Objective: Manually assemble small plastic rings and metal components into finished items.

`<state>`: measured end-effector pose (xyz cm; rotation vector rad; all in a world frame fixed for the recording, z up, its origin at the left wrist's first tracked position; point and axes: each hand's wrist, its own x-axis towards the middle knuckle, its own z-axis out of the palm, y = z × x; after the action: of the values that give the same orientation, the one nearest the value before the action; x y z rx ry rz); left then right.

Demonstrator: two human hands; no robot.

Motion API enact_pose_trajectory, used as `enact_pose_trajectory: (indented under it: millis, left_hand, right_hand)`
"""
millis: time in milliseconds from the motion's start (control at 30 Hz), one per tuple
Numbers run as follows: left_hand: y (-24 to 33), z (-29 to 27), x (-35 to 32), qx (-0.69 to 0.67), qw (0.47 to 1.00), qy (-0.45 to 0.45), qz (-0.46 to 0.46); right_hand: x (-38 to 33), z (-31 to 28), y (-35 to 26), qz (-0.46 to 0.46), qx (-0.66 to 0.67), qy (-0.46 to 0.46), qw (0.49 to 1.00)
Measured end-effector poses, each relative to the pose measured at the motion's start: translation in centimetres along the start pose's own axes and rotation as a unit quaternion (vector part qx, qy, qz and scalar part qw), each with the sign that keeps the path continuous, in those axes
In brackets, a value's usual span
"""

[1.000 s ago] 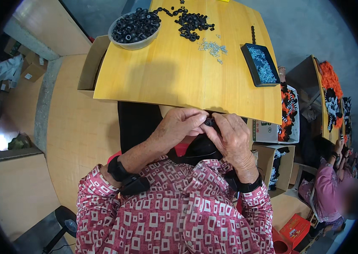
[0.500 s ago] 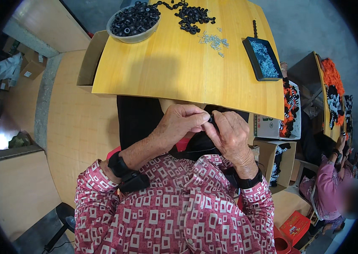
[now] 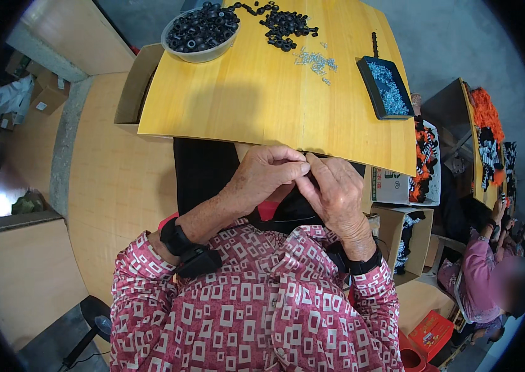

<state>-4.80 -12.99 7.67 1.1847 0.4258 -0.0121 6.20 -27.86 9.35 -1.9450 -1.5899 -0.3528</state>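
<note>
Just in front of the near edge of the yellow table (image 3: 213, 115), my two hands meet at the fingertips. Thumb and forefinger of my left hand (image 3: 265, 177) are pinched together. My right hand (image 3: 339, 192) is closed against them with its fingers bent. Whatever lies between the fingertips is hidden, apart from a little black. On the table are a plastic bowl (image 3: 203, 57) heaped with small round black parts (image 3: 197, 28), a loose pile of similar black parts (image 3: 288, 26), a scatter of small silvery pieces (image 3: 315, 61), and a black tray (image 3: 394, 116) holding more silvery pieces.
Right of the table stand a white carton (image 3: 393, 186) with orange and black items and an open cardboard box (image 3: 421, 245). A co-worker in a pink top (image 3: 473, 273) sits at another table. An open carton (image 3: 135, 87) adjoins the table's left side.
A small dark round part that showed between the fingertips is now mostly covered. My left hand has shifted slightly up and the fingertips have drawn together.
</note>
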Motion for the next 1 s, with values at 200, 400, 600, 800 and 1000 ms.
enact_pose_trajectory:
  millis: [200, 400, 600, 800, 1000]
  left_hand:
    - [0.1, 0.6, 0.0, -0.099, 0.995, 0.03, 0.014]
    - [-0.4, 0.2, 0.0, -0.033, 0.999, -0.001, -0.001]
    - [0.3, 0.3, -0.3, 0.02, 0.999, -0.01, -0.033]
    - [-0.5, 0.8, 0.5, -0.033, 0.999, 0.037, 0.007]
    - [-0.1, 1.8, 1.0, 0.025, 0.993, -0.032, 0.108]
  right_hand:
    - [0.8, -0.6, -0.1, 0.047, -0.003, -0.007, 0.999]
    - [0.5, -0.7, 0.4, -0.001, -0.018, -0.046, 0.999]
    - [0.6, -0.8, 0.8, -0.024, -0.01, -0.038, 0.999]
    - [0.9, -0.5, 0.6, -0.003, 0.0, -0.002, 1.0]
    - [1.1, 0.0, 0.4, -0.026, 0.005, 0.008, 1.0]
